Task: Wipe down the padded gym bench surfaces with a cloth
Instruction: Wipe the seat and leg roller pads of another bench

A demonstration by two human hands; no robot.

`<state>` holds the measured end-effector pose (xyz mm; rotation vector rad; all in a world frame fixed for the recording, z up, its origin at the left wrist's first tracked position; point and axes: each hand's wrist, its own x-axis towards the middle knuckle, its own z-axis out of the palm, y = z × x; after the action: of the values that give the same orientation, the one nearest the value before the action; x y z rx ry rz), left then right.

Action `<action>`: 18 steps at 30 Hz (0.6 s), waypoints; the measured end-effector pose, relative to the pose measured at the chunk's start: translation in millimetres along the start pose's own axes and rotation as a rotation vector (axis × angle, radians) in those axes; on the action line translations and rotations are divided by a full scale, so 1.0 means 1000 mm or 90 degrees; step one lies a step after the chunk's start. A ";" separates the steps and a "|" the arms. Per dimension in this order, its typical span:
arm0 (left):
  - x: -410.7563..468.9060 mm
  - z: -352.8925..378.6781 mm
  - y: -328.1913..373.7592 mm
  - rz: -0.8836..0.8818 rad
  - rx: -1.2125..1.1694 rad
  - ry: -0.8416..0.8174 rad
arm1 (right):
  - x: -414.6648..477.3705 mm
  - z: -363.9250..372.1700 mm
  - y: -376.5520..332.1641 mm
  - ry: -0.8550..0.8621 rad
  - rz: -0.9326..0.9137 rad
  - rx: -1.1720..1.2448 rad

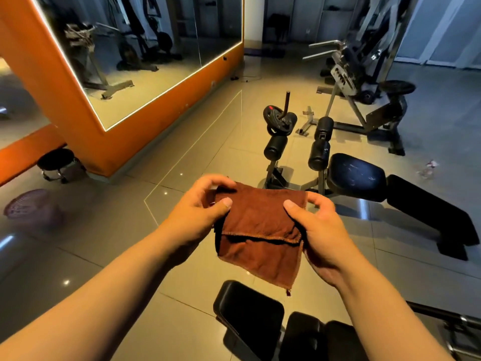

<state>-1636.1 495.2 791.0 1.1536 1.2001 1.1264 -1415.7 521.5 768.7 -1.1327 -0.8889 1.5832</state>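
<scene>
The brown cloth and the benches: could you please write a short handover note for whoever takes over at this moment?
The left hand pinches the upper left edge of the brown cloth.
The right hand grips its right edge.
The cloth is folded and held in the air, touching no pad.
The near bench pad is just below the hands. The far bench seat, with pale streaks on it, and its backrest lie ahead to the right.
Done: no wiping shows.
Left: probably wipe the near pad first, then the far seat and backrest.
</scene>
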 end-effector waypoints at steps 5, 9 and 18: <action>0.015 -0.062 0.008 0.003 0.143 -0.110 | 0.004 0.044 -0.010 -0.160 -0.003 -0.187; 0.034 -0.122 0.016 0.069 0.341 -0.074 | 0.015 0.106 -0.004 -0.137 -0.037 -0.428; 0.076 -0.245 0.020 0.112 0.411 -0.082 | 0.056 0.220 0.016 -0.009 -0.137 -0.605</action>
<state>-1877.8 583.5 799.5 1.8180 1.4283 0.7847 -1635.8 564.9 807.1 -1.5778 -1.7971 0.9684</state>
